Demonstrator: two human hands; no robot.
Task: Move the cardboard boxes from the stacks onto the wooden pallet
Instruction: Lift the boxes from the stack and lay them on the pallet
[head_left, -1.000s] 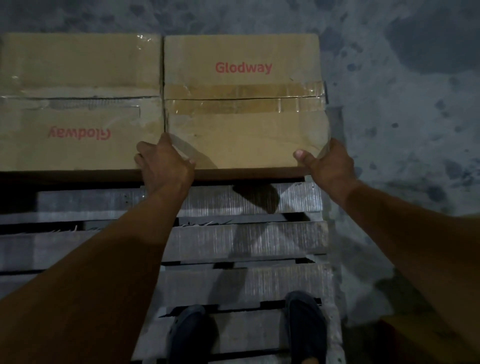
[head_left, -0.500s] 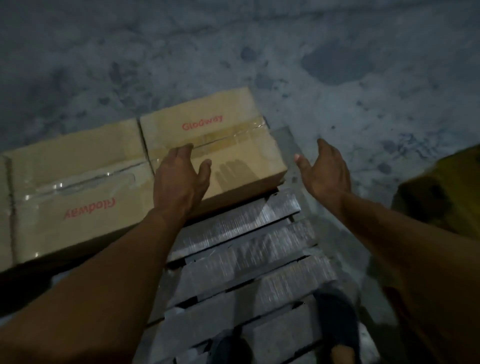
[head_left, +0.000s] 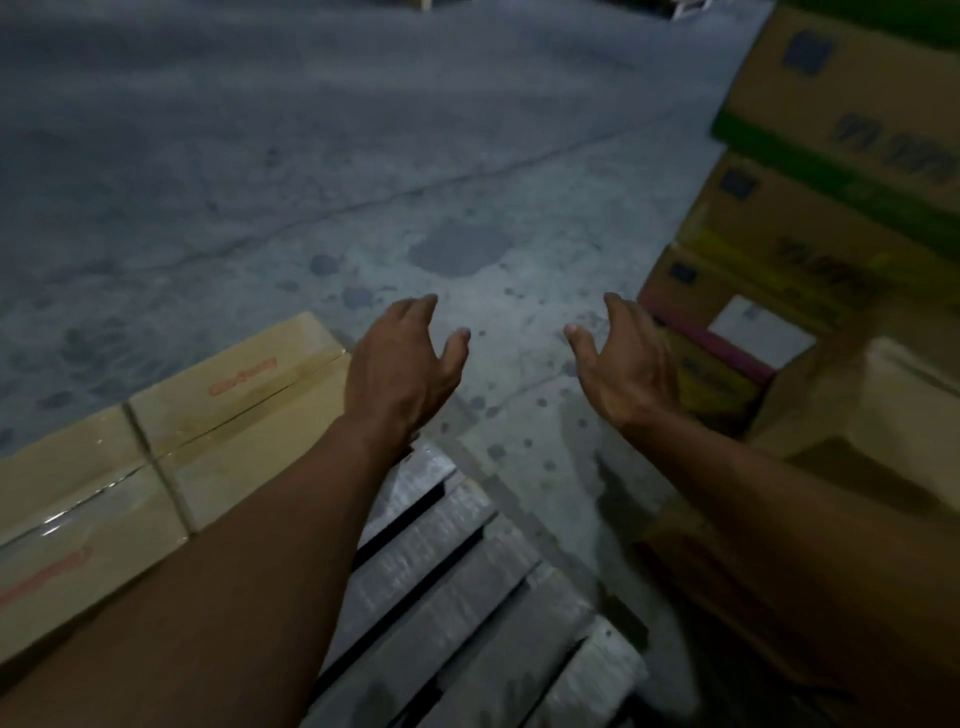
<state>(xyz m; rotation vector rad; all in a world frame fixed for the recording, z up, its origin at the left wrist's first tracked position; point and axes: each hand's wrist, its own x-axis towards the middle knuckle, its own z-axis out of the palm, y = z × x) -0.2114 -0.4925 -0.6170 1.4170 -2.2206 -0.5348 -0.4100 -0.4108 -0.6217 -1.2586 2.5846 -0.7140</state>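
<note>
On the left part of the wooden pallet (head_left: 457, 597), 2 tan cardboard boxes lie flat and touching, the far box (head_left: 244, 415) beside the near box (head_left: 78, 499). Each has glossy clear tape along its top seam and blurred red lettering. At the right rises a stack of brown boxes (head_left: 810, 218) banded green, yellow and pink. The left hand (head_left: 402, 369) and right hand (head_left: 626, 364) hang over the concrete floor (head_left: 311, 156), fingers loosely spread, holding nothing.

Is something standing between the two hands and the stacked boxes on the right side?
Nothing visible does. The left hand and the right hand are open and empty above the concrete floor. The stacked boxes stand just right of the right hand, with no object in the gap.
</note>
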